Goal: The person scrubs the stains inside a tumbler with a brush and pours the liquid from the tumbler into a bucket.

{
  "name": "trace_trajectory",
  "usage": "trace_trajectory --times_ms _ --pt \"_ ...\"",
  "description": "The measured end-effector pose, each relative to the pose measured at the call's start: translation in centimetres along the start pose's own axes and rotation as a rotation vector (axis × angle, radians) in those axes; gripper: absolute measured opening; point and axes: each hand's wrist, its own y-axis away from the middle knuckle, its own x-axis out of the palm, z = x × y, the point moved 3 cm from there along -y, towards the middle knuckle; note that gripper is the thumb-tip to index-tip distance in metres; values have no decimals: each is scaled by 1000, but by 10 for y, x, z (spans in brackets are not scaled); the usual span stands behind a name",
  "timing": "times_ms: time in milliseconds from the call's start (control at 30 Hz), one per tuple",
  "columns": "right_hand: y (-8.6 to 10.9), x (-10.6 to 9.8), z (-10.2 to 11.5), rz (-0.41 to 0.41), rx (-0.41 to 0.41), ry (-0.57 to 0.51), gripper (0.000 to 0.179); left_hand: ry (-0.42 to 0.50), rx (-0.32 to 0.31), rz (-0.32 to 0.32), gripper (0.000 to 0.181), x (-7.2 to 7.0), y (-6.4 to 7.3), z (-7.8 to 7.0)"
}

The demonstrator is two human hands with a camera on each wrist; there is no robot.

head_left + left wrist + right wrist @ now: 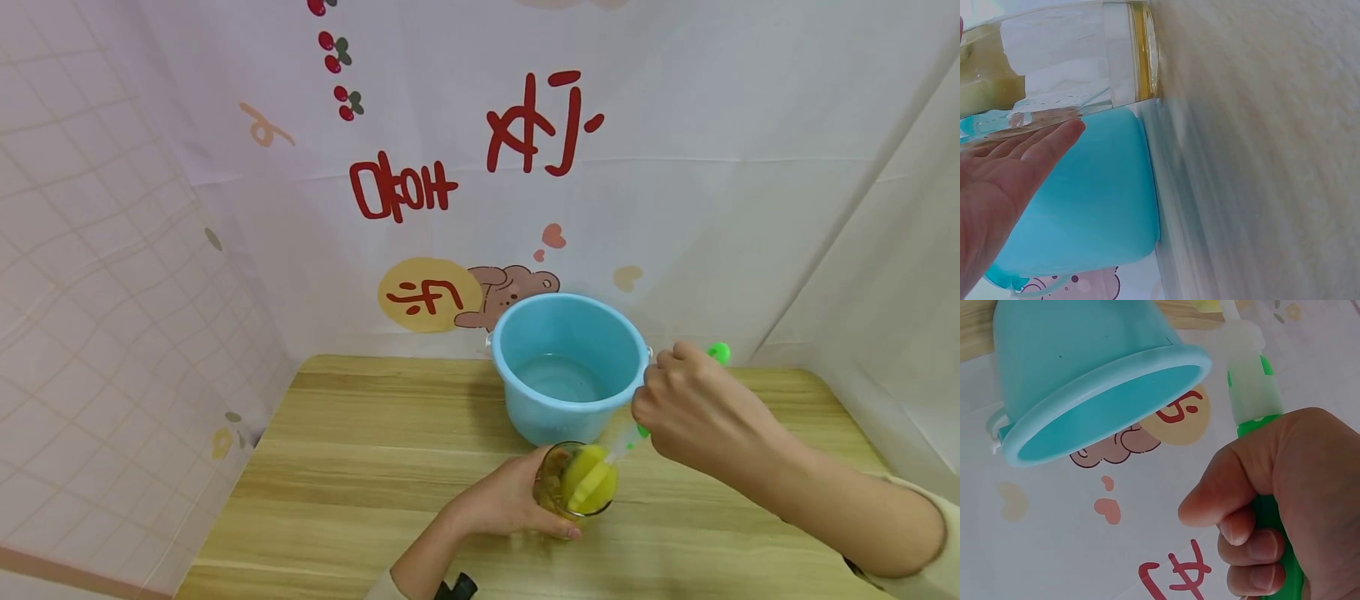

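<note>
My left hand (506,496) holds a clear, amber-tinted drinking glass (1066,50), fingers along one side and thumb on the other. In the left wrist view the glass's base meets the tabletop. My right hand (693,408) grips the green handle (1250,428) of a bottle brush, fingers curled round it and thumb along the side. The brush's yellow sponge head (592,479) is at the mouth of the glass, partly inside it. Through the glass wall, yellow sponge shows near the upper part in the left wrist view.
A light blue bucket (543,417) with some water in it stands just behind the glass. The wood-grain table (360,467) reaches back to a white cloth backdrop (712,233) with red characters and a cartoon bear. More cloth hangs on the left and right.
</note>
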Motion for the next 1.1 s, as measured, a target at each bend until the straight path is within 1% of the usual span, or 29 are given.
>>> trace_trajectory --times_ms 267,533,700,900,1100 --pt "1 -8 3 -27 -2 4 40 -4 0 -6 84 -1 1 0" --pt "-13 -20 8 18 -2 57 44 -9 21 -10 84 -2 0 0" --pt "-22 -25 9 28 2 81 43 -10 23 -11 86 -1 0 0" --pt "-31 -23 6 44 -10 126 40 -32 20 -14 86 -1 0 1" --pt "-37 -16 2 47 -20 125 39 -23 26 -9 85 0 -1 1"
